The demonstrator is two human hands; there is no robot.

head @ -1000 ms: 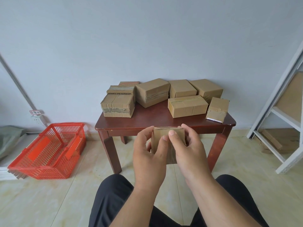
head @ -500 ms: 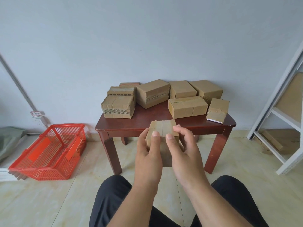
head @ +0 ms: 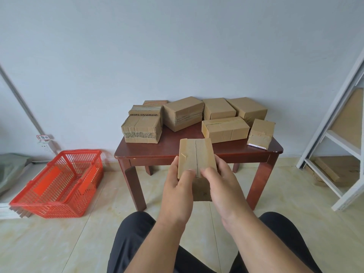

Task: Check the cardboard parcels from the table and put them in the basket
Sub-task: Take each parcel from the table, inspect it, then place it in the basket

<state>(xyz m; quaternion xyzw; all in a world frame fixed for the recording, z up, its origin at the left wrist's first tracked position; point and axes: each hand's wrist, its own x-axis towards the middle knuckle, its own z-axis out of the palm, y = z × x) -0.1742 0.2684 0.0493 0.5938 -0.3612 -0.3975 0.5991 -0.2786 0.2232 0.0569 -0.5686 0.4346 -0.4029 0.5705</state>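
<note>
Cardboard parcel (head: 196, 154) is gripped by both hands, left hand (head: 178, 191) and right hand (head: 220, 186), tipped up for checking.

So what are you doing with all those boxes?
A person is checking one cardboard parcel, gripping it with the left hand and the right hand in front of the wooden table. Seven more parcels sit on the table. The red basket waits on the floor to the left, with no parcels in it yet.
</note>
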